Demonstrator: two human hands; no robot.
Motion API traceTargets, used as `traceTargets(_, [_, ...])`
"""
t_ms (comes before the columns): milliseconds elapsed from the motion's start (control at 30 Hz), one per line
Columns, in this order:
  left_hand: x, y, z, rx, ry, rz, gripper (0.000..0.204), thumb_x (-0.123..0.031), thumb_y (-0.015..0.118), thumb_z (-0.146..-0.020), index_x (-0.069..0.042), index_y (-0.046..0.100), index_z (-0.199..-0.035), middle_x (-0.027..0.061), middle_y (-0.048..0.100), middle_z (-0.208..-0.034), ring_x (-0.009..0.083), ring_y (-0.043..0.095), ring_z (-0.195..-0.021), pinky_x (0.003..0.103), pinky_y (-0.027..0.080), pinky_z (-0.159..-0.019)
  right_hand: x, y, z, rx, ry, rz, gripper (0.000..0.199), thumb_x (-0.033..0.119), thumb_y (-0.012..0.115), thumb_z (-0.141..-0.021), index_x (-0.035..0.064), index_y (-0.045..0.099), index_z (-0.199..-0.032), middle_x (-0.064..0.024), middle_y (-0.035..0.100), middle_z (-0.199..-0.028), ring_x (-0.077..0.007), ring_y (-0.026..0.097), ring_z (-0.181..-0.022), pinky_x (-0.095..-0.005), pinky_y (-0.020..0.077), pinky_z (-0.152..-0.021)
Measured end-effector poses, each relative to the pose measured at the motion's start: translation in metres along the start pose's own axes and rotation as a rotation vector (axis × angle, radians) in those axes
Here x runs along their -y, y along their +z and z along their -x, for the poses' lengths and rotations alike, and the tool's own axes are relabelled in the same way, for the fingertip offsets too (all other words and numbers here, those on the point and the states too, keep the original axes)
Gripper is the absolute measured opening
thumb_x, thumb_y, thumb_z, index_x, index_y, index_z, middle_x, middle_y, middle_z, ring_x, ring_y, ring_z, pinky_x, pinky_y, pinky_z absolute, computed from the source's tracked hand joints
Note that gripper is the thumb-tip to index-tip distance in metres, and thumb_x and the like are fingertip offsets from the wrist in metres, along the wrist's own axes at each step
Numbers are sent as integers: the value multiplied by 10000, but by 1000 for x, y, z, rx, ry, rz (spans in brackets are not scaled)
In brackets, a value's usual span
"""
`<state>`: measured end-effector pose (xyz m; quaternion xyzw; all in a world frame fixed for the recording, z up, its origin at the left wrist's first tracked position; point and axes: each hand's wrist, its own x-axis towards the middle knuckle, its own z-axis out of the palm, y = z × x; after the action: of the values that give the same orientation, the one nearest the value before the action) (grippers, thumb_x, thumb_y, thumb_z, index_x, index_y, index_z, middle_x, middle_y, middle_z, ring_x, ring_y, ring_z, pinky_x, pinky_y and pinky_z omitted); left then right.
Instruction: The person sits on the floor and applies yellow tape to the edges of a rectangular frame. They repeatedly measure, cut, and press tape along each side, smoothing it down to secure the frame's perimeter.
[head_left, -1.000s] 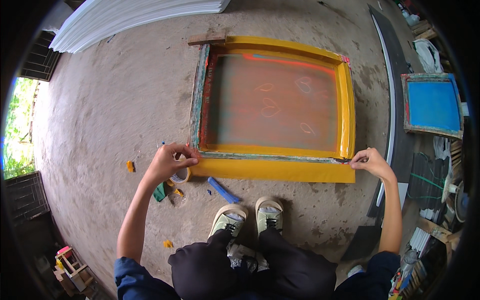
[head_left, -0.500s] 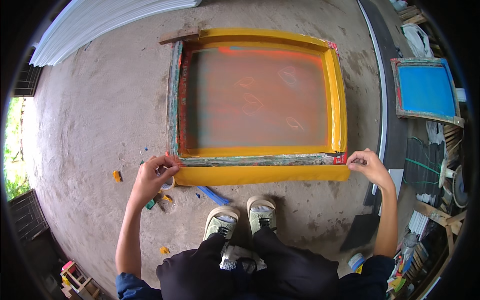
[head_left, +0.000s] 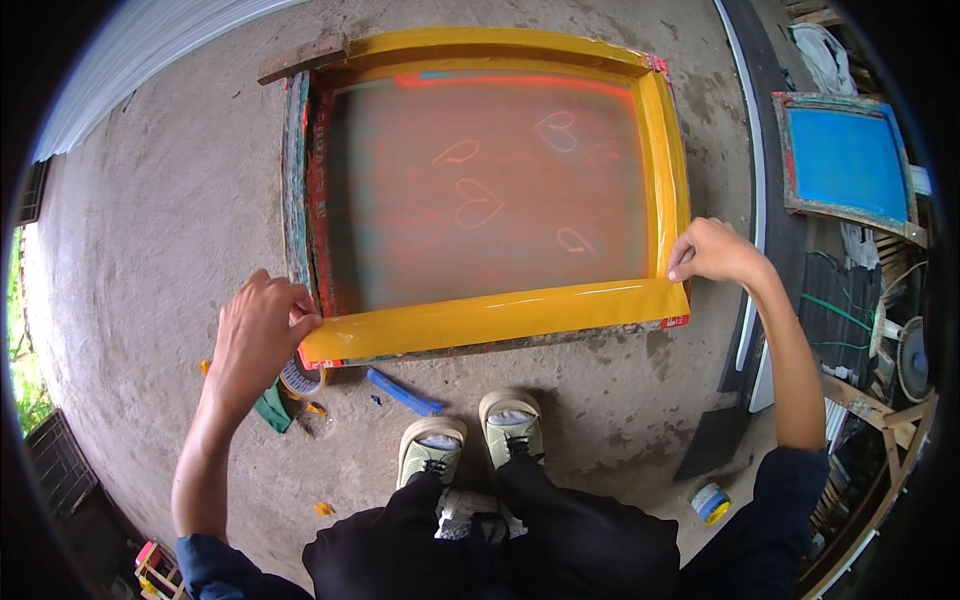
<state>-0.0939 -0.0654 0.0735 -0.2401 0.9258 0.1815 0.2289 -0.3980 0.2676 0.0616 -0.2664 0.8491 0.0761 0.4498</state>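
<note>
A bare concrete floor fills most of the view, with wide open ground to the left of the work and a narrower strip on the right before a dark board and clutter. On it lies a large screen-printing frame, its mesh reddish with faint heart outlines, its top, right and near edges covered in yellow tape. A smaller blue-meshed frame lies well apart at the far right. The person crouches at the near edge, pale shoes just short of the frame. The left hand pinches the left end of the near tape strip at the frame's corner, fingers closed on it; the right hand presses closed fingertips on the tape at the right corner. Under the left hand sit a tape roll, a green scrap and, nearer the shoes, a blue tool.
</note>
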Motion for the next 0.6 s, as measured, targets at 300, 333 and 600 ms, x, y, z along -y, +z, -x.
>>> traceTargets(300, [-6,6,-26,84,309,-227,100,-129,742,-634,-96,719,-725,28,662,-741,210,542,-887,362,476,-739,26,2,-12,-42,-94,377,98,101,746,-661,92,661,-613,-36,662,-663,-200,612,-829,-521,277,-941])
traceTargets(333, [-6,8,-28,67,348,-273,108,-129,745,-625,-101,721,-727,24,662,-739,209,542,-887,358,474,-744,25,8,-9,-112,-141,414,96,95,736,-659,92,658,-602,-34,654,-648,-201,602,-842,-511,280,-933])
traceTargets(600, [0,16,-39,114,462,-396,118,-149,758,-594,-121,727,-705,12,659,-720,205,548,-921,350,459,-786,23,32,-7,-176,-263,446,104,87,705,-640,121,662,-551,-41,624,-617,-191,560,-865,-422,286,-863])
